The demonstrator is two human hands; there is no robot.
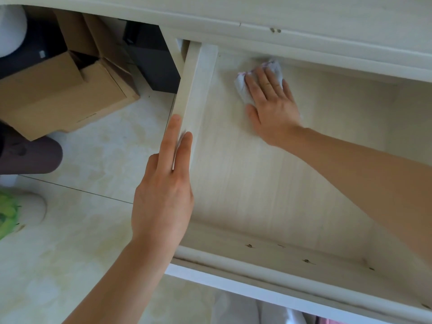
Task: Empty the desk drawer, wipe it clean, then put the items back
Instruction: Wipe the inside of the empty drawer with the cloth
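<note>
The pale wooden desk drawer (257, 188) is pulled out and holds nothing but a crumpled white cloth (243, 86) with a pink edge, near its back left corner. My right hand (271, 106) lies flat on that cloth, fingers straight, pressing it onto the drawer floor. My left hand (163, 195) rests with straight fingers along the drawer's left side wall (189, 90), fingertips on its top edge.
The desk top edge (304, 24) overhangs the back of the drawer. Under the desk to the left stand open cardboard boxes (60, 94) and a black box (154, 64) on the pale tiled floor (88, 220). A dark rounded object (30, 155) lies at the left.
</note>
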